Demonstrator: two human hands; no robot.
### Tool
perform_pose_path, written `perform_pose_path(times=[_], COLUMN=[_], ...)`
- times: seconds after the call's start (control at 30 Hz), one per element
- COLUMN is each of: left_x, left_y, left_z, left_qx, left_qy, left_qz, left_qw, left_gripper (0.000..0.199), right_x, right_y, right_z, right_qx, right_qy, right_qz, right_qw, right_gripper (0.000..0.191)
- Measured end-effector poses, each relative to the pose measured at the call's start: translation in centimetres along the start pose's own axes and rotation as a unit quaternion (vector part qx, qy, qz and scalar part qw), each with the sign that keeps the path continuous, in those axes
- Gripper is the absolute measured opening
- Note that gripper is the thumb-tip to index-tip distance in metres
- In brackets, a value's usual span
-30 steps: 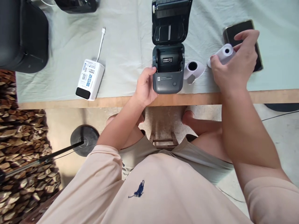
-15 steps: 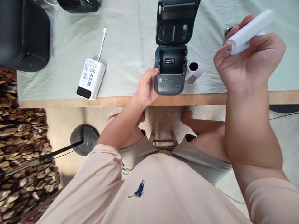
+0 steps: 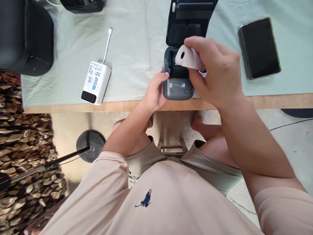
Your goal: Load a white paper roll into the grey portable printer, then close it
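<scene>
A small dark grey label printer [image 3: 178, 89] stands at the table's front edge with its lid [image 3: 187, 29] swung up and back. My left hand [image 3: 156, 89] grips the printer's left side, thumb on the rim of the paper bay. In my right hand [image 3: 217, 71] is a white paper roll [image 3: 189, 58], pinched between thumb and fingers. The roll is tilted over the open bay, its round core hole facing left. My fingers cover its right end, and I cannot tell whether it touches the bay. The white object seen earlier beside the printer is mostly hidden behind my right hand.
A black phone [image 3: 260, 49] lies on the cloth at the right. To the left rests a white power bank [image 3: 96, 83] with a short cable [image 3: 107, 45]. A black case [image 3: 25, 37] and another black device [image 3: 81, 5] stand at the back left. Below is a round stand base [image 3: 90, 146].
My right hand has swung left and down, carrying the white paper roll from the right side to over the printer's bay. The phone is now uncovered. My left hand keeps its hold.
</scene>
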State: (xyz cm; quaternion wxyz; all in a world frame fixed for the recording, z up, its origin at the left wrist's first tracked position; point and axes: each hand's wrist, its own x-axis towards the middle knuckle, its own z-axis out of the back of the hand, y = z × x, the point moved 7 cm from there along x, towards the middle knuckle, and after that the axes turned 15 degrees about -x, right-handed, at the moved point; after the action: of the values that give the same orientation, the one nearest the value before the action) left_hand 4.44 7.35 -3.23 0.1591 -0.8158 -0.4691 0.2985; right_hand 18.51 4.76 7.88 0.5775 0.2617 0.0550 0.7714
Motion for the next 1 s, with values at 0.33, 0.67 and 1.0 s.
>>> perform_pose_path(times=[0.33,0.67,1.0], left_x=[-0.4,-0.5,-0.2], left_y=[0.0,0.2,0.2], left_z=[-0.3,-0.2,-0.1], left_qx=[0.038,0.064,0.065], left_qy=[0.01,-0.01,-0.004], left_qz=[-0.023,-0.006,-0.018], left_qw=[0.999,0.998,0.998], left_gripper=[0.02,0.025,0.016], right_x=[0.2,0.3,0.3], right_y=[-0.8,-0.9,-2.2], right_z=[-1.9,-1.7,-2.3], right_qx=[-0.116,-0.065,-0.039], right_qy=[0.057,0.062,0.016], right_qz=[-0.049,-0.063,-0.049], right_qw=[0.99,0.994,0.998], right_gripper=[0.041,0.029,0.016])
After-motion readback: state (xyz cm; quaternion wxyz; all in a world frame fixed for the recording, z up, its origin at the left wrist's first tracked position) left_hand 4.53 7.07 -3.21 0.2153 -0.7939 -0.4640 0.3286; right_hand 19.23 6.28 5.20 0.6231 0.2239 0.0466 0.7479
